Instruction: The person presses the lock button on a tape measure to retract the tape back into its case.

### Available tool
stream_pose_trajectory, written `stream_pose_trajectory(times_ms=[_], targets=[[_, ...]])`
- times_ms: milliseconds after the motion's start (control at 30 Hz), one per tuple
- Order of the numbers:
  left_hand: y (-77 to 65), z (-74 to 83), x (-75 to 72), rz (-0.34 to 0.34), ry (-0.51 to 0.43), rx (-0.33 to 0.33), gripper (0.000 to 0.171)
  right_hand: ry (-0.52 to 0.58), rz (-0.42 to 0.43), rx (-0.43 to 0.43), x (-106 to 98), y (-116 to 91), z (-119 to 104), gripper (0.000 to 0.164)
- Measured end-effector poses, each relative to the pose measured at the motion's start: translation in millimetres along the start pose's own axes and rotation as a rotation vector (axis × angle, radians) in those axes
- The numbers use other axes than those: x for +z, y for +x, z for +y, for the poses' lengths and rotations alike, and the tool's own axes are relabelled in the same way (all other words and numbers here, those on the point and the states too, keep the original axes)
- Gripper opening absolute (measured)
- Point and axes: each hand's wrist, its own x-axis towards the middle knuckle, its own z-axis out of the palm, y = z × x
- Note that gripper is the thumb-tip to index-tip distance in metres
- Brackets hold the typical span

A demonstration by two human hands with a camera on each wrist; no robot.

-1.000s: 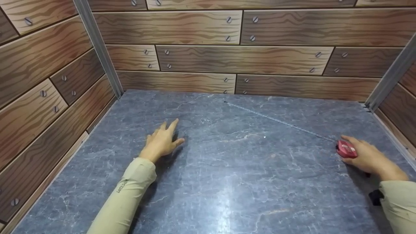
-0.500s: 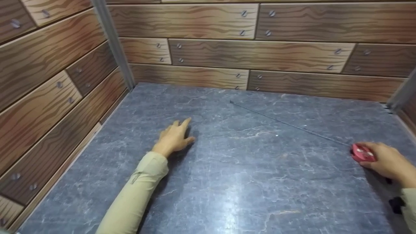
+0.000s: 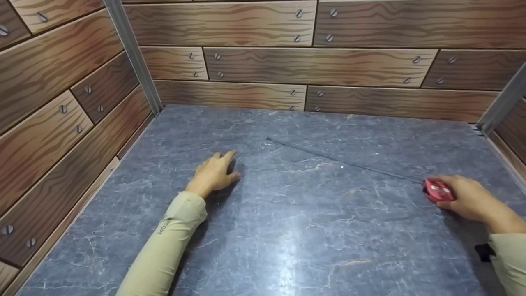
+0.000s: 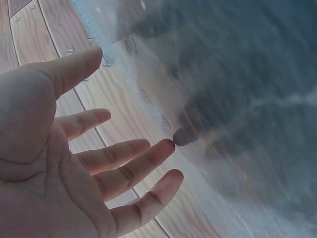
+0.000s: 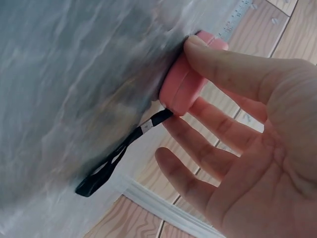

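At the right of the marbled tabletop (image 3: 287,230), we see the right hand (image 3: 470,199) gripping a red tape measure (image 3: 438,190), partly covering it; the blade (image 3: 345,162) runs leftward and far (too thin to read). The left hand (image 3: 211,172) spreads its fingers wide. The right sleeve (image 3: 509,259) is cut off.

Left sleeve (image 3: 162,250) pale khaki-green, dark lettering (image 3: 163,226); right sleeve (image 3: 511,261) same colour, black piece (image 3: 484,252) beside cuff (image 3: 499,240).

I see plank-patterned walls (image 3: 263,65) with printed screws, grey corner strips (image 3: 134,57), and pale glare (image 3: 289,255) on the marbled blue-grey table (image 3: 328,213).
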Motion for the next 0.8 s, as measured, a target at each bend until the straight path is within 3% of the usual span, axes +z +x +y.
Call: stream_pose_trajectory(times_ms=[467,800], targets=[[-0.8,2.2,-3.1,-0.010,0.022,0.035,0.075,0.067,-0.066,-0.010,6,3,-30,0.065],[-2.8,5.1,-1.8,-0.018,0.015,0.017,0.076,0.067,-0.079,-0.039,6,3,-46,0.065]])
